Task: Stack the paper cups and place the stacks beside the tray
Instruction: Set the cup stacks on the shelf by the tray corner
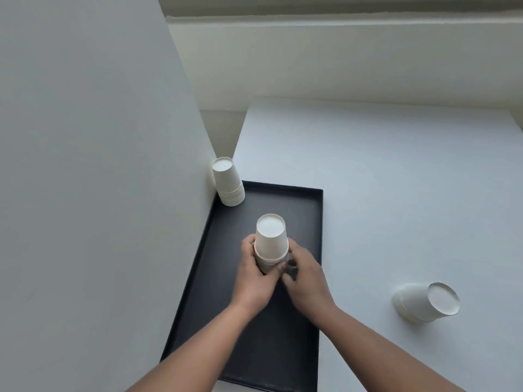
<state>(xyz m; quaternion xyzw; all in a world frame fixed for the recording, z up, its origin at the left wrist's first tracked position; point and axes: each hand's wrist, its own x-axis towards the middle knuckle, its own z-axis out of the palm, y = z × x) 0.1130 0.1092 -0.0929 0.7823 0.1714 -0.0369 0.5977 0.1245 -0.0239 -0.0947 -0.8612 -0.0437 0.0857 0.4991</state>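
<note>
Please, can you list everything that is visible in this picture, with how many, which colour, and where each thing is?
tray: one, black, on the table against the wall on the left.
stack in the hands: one stack, white, upside down, over the middle of the tray; cup count cannot be told.
stack at the far corner: one stack, white, upside down, at the far left corner of the tray, next to the wall.
stack on the table: one short stack, white, tilted, on the table to the right of the tray.
table: one, white, under everything.
wall: one, pale grey, on the left.
left hand: one, grips the held stack from the left.
right hand: one, holds the held stack's lower part from the right.
</note>
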